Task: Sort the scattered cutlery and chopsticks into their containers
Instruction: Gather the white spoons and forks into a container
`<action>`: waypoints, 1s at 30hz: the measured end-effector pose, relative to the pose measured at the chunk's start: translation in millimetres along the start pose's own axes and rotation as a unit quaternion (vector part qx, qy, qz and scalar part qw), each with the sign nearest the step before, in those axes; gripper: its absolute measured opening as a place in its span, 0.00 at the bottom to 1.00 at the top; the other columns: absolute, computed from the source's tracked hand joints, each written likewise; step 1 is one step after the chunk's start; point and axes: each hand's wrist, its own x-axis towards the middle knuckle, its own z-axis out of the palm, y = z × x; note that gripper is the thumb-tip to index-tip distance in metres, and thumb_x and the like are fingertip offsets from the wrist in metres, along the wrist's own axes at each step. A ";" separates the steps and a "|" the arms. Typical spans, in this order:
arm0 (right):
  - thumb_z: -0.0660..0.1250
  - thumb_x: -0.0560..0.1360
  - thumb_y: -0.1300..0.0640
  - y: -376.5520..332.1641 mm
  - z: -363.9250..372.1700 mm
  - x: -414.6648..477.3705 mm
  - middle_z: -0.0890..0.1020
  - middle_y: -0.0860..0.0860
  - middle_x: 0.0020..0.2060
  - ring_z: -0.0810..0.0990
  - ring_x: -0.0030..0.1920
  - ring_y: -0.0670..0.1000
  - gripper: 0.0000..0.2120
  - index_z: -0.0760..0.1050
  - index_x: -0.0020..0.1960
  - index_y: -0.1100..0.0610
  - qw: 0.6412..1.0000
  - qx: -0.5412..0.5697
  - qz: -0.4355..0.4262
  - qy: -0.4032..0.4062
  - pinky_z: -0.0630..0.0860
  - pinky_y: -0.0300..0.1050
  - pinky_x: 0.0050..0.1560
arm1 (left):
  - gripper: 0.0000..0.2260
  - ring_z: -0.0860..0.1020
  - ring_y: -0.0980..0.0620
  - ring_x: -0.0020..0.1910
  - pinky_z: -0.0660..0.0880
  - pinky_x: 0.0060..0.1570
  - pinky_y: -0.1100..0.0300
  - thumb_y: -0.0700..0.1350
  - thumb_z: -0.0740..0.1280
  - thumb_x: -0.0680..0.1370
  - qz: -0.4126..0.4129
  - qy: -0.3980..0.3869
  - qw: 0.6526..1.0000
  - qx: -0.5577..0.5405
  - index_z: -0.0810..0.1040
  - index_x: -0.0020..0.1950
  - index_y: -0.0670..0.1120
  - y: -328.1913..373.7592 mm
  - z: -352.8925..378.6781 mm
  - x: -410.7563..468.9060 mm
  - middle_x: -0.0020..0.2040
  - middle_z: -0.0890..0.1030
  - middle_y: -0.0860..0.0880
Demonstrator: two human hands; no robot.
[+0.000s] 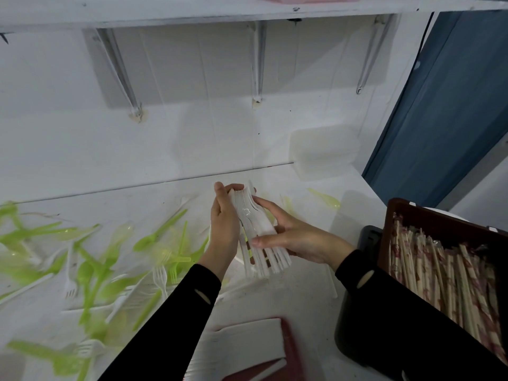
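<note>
**While both hands clasp one white stack**

While green pieces lie loose around them, both hands meet over the middle of the table [302, 292] round a stack of white cutlery [261, 243].

Left hand [224, 229]: palm against the stack's left flank, fingers curled over its upper end, thumb raised at the far tip. Grasping.

Right hand [291, 237]: enters from the right, forefinger laid along the upper right edge, thumb pressed across the near face, stack pinched between them. Also grasping.

Stack tilted, heads up and away from the person. Handle ends fan out below both hands, lifted above the table. Heads look like spoons, but blur prevents saying so for every piece.

Scattered green cutlery [96, 270] covers the table's left half, apart from the stack, with white forks [159, 276] mixed in. A few pale green pieces lie just beyond the right hand.

Brown crate [406, 213] at right, packed with paper-wrapped chopsticks [439, 270], just beside the right forearm.

Dark red tray [290, 342] at the near edge, below the hands, holds white pieces, too blurred to name.

Clear tub [324, 152] against the wall, back right. Both sleeves black.
</note>
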 end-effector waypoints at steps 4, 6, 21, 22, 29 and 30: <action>0.70 0.76 0.65 0.0 2.1 -0.6 0.77 0.36 0.50 0.81 0.43 0.32 0.40 0.55 0.76 0.38 1.000 0.015 -0.003 0.005 0.76 0.29 0.42 | 0.31 0.83 0.49 0.48 0.78 0.56 0.47 0.72 0.49 0.76 -0.024 -0.014 1.000 0.002 0.78 0.51 0.50 -0.4 0.4 -0.7 0.48 0.85 0.46; 0.71 0.75 0.66 2.7 0.6 1.0 0.75 0.32 0.54 0.80 0.49 0.31 0.42 0.53 0.77 0.39 0.999 0.026 -0.020 0.009 0.76 0.29 0.48 | 0.34 0.83 0.47 0.51 0.78 0.56 0.42 0.76 0.52 0.72 -0.050 -0.055 0.997 0.001 0.76 0.57 0.50 -0.3 -0.3 -3.1 0.52 0.84 0.46; 0.76 0.70 0.44 0.4 -5.2 5.5 0.69 0.39 0.70 0.65 0.72 0.49 0.30 0.68 0.68 0.34 0.995 0.009 -0.026 0.093 0.67 0.49 0.69 | 0.21 0.82 0.49 0.55 0.78 0.58 0.44 0.51 0.77 0.72 0.023 -0.120 0.992 0.009 0.75 0.62 0.59 -4.8 -5.6 2.8 0.54 0.84 0.45; 0.75 0.72 0.46 -1.2 -4.8 3.2 0.66 0.37 0.71 0.62 0.71 0.46 0.31 0.66 0.70 0.34 0.996 0.009 -0.025 0.084 0.64 0.46 0.67 | 0.20 0.83 0.51 0.54 0.79 0.57 0.47 0.51 0.77 0.72 0.027 -0.108 0.994 0.016 0.76 0.61 0.58 -4.5 -5.4 2.2 0.54 0.84 0.46; 0.77 0.70 0.55 -2.1 6.4 2.0 0.66 0.47 0.74 0.69 0.72 0.49 0.40 0.58 0.69 0.30 0.999 0.019 -0.021 0.025 0.61 0.50 0.76 | 0.25 0.83 0.50 0.50 0.79 0.55 0.43 0.62 0.75 0.68 0.004 -0.071 0.997 0.030 0.77 0.58 0.50 -0.9 -2.3 0.7 0.52 0.84 0.49; 0.75 0.73 0.59 -1.9 6.3 1.5 0.73 0.53 0.69 0.77 0.66 0.54 0.40 0.58 0.71 0.32 0.999 0.037 -0.027 0.019 0.67 0.52 0.73 | 0.25 0.83 0.49 0.51 0.79 0.55 0.41 0.64 0.74 0.68 -0.004 -0.074 0.997 0.024 0.77 0.57 0.50 -1.1 -2.1 0.6 0.53 0.84 0.50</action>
